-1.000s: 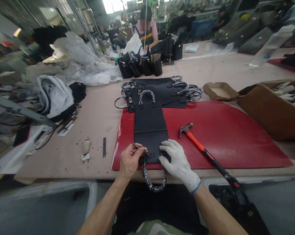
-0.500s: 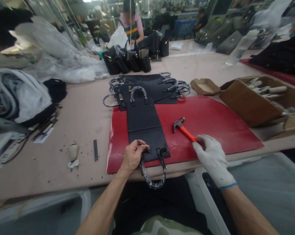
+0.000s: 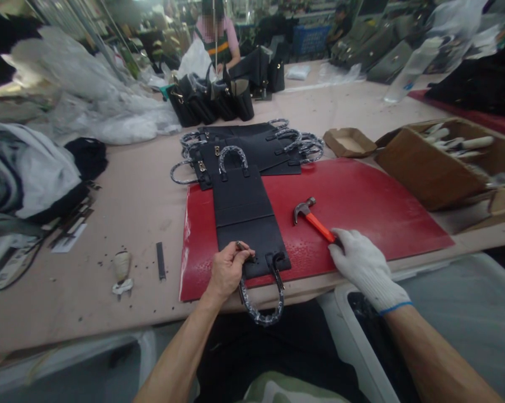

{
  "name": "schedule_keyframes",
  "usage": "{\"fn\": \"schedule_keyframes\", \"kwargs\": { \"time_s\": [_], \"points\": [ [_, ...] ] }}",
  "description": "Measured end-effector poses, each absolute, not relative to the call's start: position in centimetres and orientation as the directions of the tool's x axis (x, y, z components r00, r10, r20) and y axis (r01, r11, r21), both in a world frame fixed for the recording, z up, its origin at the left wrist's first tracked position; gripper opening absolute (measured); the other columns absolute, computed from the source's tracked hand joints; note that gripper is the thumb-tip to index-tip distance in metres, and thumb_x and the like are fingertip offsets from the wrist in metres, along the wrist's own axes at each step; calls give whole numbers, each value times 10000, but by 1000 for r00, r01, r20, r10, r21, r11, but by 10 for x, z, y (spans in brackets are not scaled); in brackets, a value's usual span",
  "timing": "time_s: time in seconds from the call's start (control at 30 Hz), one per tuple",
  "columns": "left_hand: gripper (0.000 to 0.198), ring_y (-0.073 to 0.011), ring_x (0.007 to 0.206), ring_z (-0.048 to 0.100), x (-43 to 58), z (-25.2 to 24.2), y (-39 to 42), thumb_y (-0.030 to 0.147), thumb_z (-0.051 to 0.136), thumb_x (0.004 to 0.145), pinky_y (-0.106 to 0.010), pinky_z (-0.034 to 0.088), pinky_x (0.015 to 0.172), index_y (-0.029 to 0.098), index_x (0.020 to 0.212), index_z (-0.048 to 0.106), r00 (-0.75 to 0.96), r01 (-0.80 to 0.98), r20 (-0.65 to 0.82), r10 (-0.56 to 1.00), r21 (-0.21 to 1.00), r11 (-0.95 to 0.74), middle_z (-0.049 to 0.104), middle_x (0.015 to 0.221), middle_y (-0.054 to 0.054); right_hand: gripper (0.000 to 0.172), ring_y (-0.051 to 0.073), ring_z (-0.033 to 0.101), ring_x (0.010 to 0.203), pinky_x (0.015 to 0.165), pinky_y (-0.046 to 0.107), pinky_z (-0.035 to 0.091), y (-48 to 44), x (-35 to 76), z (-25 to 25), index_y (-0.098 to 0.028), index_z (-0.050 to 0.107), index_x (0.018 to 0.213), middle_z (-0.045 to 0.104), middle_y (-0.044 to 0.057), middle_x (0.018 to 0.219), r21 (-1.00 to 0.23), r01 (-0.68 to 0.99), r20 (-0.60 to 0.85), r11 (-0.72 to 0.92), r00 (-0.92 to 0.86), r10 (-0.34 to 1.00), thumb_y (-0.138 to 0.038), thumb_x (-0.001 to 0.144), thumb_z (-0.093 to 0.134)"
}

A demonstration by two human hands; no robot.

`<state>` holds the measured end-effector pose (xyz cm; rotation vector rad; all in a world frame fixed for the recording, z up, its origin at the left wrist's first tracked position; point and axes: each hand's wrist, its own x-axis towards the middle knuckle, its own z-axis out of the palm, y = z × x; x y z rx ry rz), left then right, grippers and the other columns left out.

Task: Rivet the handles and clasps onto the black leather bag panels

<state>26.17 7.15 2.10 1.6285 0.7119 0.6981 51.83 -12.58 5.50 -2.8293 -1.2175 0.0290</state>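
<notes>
A flat black leather bag panel [image 3: 246,215] lies on a red mat [image 3: 361,201], with a wrapped handle [image 3: 263,305] hanging over the table's near edge and another handle [image 3: 232,155] at its far end. My bare left hand [image 3: 227,271] is closed, pinching a small metal tool against the panel's near left corner by the handle tab. My gloved right hand [image 3: 361,266] is wrapped round the orange handle of a hammer [image 3: 313,218] lying on the mat to the right of the panel.
Several more black panels [image 3: 256,145] are stacked behind the mat. Finished black bags [image 3: 212,101] stand further back, where another person sits. A brown box of tools [image 3: 440,159] and a small cardboard tray [image 3: 348,143] are at right. Cloth and plastic heaps [image 3: 67,112] fill the left.
My right hand left the panel's near edge, moved right and closed on the hammer handle. My left hand stayed pinched at the panel corner. The view shifted slightly.
</notes>
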Motion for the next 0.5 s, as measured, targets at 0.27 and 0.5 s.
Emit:
{"fn": "schedule_keyframes", "kwargs": {
  "time_s": [0.27, 0.5],
  "points": [
    [132, -183, 827, 764, 263, 21, 72, 315, 586, 929, -287, 603, 802, 212, 933, 669, 645, 114, 72, 761, 975, -189, 795, 869, -22, 480, 372, 662, 1065, 850, 427, 496, -114, 525, 58, -122, 606, 1381, 681, 196, 1207, -269, 675, -150, -687, 676, 722, -257, 923, 558],
    [114, -178, 814, 758, 263, 18, 66, 299, 602, 952, -254, 577, 752, 225, 926, 685, 627, 139, 203, 752, 921, -365, 784, 865, -19, 373, 239, 672, 807, 663, 305, 465, -111, 523, 52, -150, 638, 1237, 710, 90, 914, -474, 564, -188, -676, 686, 703, -274, 899, 542]
  ]
}}
